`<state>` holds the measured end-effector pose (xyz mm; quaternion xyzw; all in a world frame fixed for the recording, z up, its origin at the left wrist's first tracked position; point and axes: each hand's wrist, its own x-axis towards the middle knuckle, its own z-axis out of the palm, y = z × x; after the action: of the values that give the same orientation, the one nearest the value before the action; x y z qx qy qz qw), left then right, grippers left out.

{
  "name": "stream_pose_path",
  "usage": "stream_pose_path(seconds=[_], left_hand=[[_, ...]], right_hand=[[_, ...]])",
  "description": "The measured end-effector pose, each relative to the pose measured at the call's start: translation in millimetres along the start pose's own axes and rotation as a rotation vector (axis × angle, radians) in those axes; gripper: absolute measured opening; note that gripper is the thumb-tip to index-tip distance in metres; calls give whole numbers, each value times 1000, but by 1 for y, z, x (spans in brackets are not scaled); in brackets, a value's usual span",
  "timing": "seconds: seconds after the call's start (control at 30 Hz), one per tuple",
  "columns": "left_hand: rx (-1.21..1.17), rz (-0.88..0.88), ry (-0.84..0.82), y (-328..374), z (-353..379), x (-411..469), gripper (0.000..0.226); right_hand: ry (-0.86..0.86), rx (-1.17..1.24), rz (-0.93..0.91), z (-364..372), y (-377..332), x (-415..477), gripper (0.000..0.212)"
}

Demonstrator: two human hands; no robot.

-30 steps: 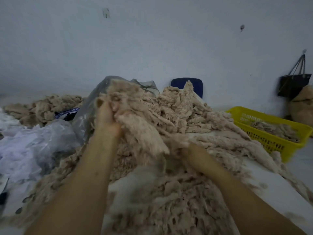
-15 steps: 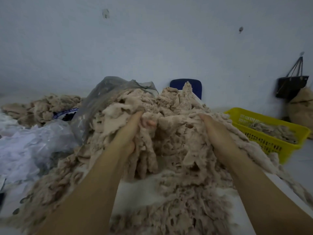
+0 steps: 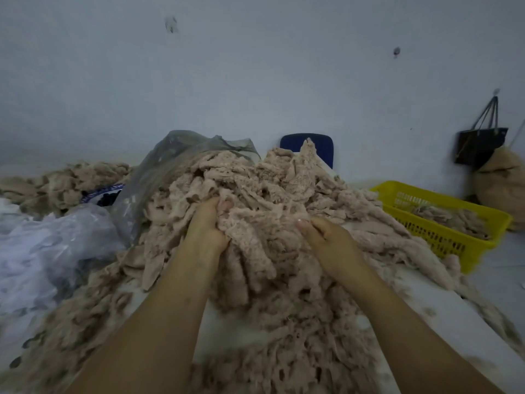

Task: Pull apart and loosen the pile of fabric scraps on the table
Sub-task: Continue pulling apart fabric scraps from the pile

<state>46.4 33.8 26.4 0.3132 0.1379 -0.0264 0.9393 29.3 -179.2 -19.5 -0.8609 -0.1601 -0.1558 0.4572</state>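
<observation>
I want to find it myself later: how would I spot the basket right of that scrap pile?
Find the pile of fabric scraps heaped in the middle, then follow its right slope down. There stands the yellow basket, a low plastic crate with slotted sides and scraps inside. It is the only bright thing there; the black bag and tan sack behind it are dull.

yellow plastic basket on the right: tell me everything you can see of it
The yellow plastic basket is a shallow rectangular tray, rigid-looking, with a solid rim and slotted lattice walls. It sits upright on a pale surface, angled to the camera, right of the pile of beige fabric scraps. Inside lies a low layer of loose beige scraps, below the rim. The pile's edge runs along the near wall and hides part of its base; actual contact cannot be confirmed.
</observation>
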Motion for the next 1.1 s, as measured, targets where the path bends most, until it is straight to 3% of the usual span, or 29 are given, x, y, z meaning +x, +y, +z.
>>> stream_pose_path(seconds=[0.1,0.2,0.4,0.5,0.63,0.67,0.77,0.87,0.97,1.03,1.1], left_hand=[[-129,140,56,13,-9,3,41],[-89,219,114,23,-20,0,32],[174,243,273,44,-55,14,44],[393,267,291,40,-56,12,40],[1068,426,262,19,-32,5,40],[1117,475,271,15,-24,0,38],[969,542,159,-1,9,-20,51],[734,204,-155,-26,29,-39,57],[688,85,-418,-43,28,-47,48],[711,53,-487,-47,24,-46,50],[755,-4,-471,-45,21,-47,51]], right_hand=[[101,145,171,-5,5,-2,40],[301,323,340,-24,19,1,43],[510,665,366,-53,35,22,30],[409,714,367,-54,31,28,37],[129,762,292,-35,-4,31,37],[92,793,274,-33,-13,32,35],[14,805,205,-33,-40,34,29],[-44,683,132,-25,-72,34,37],[-37,627,120,-18,-90,38,41],[0,635,108,-19,-90,41,24],[4,721,140,-20,-81,43,20]])
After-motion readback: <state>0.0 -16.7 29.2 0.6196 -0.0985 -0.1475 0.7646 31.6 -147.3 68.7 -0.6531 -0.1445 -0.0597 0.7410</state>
